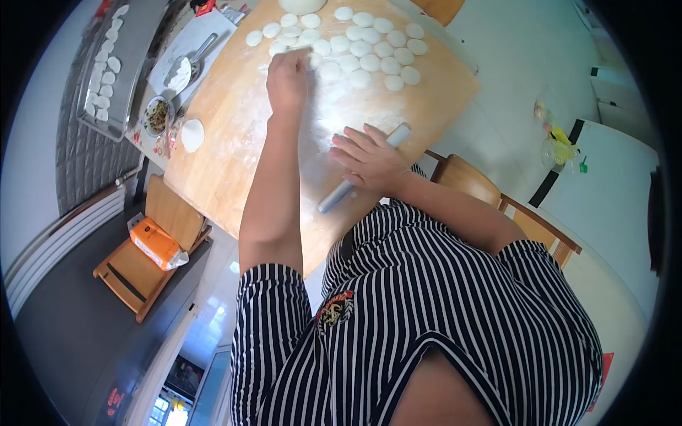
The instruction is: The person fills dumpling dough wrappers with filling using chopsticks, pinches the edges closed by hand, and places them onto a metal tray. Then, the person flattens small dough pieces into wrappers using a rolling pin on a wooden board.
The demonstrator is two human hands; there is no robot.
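My left hand [288, 82] reaches to the far part of the floured wooden board [234, 128]. Its fingers are curled together at the edge of a group of flattened dough pieces [360, 48], against one small dough piece [313, 60]; the fingertips are partly hidden. Nearer to me, my right hand [371, 160] lies with its fingers spread, the palm over a pale rolling pin [334, 197]. The pin sits slantwise on the board, both ends showing. At the board's left edge is one thin, rolled-out dough wrapper [192, 135].
Left of the board stand a bowl of chopped filling [158, 116] and a spoon [206, 46]. Beyond them, a metal tray [128, 78] carries several dumplings [106, 77]. A large dough lump [302, 6] is at the far edge. Wooden chairs [174, 213] stand beside the table, one holding an orange packet [155, 243].
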